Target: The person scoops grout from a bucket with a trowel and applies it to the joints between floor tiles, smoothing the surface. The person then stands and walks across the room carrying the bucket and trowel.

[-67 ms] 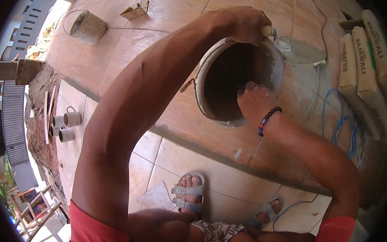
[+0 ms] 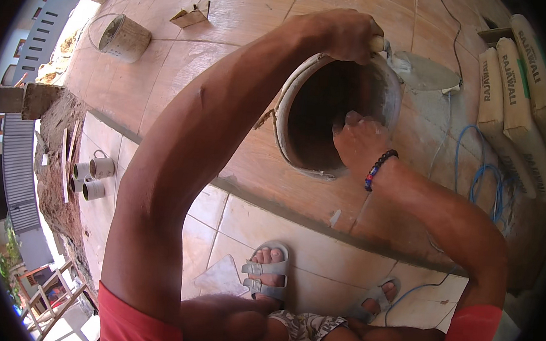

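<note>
A pale bucket (image 2: pixel 280 132) with a dark inside lies or leans in front of me, its mouth toward me; what it contains is too dark to make out. My left hand (image 2: pixel 354 38) reaches across to its far rim, fingers wrapped round the light handle of a trowel (image 2: pixel 426 72). The grey trowel blade extends to the right, past the rim. At the near right part of the mouth is my right hand (image 2: pixel 361 143), fingers curled in toward the dark interior. Whatever those fingers hold is hidden. A beaded bracelet (image 2: pixel 376 169) circles that wrist.
Stacked paper sacks (image 2: pixel 508 78) stand at the right, beside a coiled blue cable (image 2: pixel 490 184). A smaller bucket (image 2: pixel 128 40) and a bent cardboard piece (image 2: pixel 190 17) sit far left. Several mugs (image 2: pixel 101 167) stand left on the lower tiles. A step edge (image 2: pixel 270 210) crosses before my feet.
My right hand has shifted very slightly to the left at the bucket's mouth. My left hand and the trowel stay in place.
</note>
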Available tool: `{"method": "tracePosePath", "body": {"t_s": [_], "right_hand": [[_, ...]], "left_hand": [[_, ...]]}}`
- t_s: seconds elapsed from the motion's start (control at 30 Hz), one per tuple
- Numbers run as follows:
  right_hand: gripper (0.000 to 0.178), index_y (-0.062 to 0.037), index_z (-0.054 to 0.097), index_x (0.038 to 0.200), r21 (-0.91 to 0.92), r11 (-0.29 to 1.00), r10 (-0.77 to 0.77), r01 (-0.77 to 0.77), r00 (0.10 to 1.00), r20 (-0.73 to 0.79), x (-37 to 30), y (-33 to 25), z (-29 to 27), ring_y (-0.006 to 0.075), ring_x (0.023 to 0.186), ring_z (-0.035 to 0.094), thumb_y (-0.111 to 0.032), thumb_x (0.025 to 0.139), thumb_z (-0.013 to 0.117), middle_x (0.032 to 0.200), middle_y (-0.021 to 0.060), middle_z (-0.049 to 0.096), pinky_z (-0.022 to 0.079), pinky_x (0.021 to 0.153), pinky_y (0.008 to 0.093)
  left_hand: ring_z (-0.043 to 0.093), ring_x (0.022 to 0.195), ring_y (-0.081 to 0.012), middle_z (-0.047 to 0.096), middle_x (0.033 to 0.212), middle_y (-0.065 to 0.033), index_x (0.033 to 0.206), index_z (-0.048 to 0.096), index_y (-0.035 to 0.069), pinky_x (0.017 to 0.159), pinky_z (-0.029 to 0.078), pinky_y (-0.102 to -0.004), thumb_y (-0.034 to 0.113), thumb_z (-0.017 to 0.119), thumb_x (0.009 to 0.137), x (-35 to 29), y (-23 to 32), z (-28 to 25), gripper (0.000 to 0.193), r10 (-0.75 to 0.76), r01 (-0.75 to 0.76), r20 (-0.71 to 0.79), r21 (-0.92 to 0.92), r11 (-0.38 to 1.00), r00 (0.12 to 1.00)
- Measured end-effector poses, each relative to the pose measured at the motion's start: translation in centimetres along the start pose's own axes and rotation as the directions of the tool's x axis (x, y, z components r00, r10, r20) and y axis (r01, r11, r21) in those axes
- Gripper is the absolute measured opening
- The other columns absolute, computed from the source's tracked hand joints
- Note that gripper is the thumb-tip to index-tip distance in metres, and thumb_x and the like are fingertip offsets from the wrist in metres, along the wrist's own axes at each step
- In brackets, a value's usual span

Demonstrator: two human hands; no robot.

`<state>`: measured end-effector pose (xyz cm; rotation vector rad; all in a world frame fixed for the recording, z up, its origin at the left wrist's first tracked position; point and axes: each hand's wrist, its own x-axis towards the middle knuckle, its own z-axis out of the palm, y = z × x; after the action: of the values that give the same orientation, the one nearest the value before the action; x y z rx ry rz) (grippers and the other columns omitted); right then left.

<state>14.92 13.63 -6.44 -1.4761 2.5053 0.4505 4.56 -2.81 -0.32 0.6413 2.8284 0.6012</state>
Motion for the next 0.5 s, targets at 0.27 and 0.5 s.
{"method": "tracePosePath", "body": {"t_s": [0.27,0.5], "right_hand": [[0.024,-0.006,0.069,0.101,-0.119,0.99,0.052,-0.079,0.976,-0.213,-0.5,-1.0,2.8,0.0248,0.08,0.066,-0.012,0.081,0.059,0.093,0.014,0.063,0.055,0.061,0.0326],[0.024,-0.0073,0.068,0.104,0.002,0.996,0.086,-0.088,0.965,-0.249,0.4,2.7,0.4,0.0259,0.081,0.067,-0.012,0.084,0.057,0.095,0.0146,0.063,0.056,0.065,0.0332]], "left_hand": [[0.066,0.084,-0.0334,0.069,0.089,-0.0161,0.103,0.066,0.007,0.078,0.051,-0.0418,0.019,0.068,0.071,1.0,0.9,-0.3,0.034,0.062,-0.062,0.007,0.049,0.997,0.998],[0.066,0.08,-0.0329,0.069,0.083,-0.0159,0.101,0.066,0.005,0.074,0.051,-0.0415,0.019,0.067,0.071,1.7,-0.1,-0.1,0.033,0.04,-0.04,0.004,0.034,0.999,0.999]]}}
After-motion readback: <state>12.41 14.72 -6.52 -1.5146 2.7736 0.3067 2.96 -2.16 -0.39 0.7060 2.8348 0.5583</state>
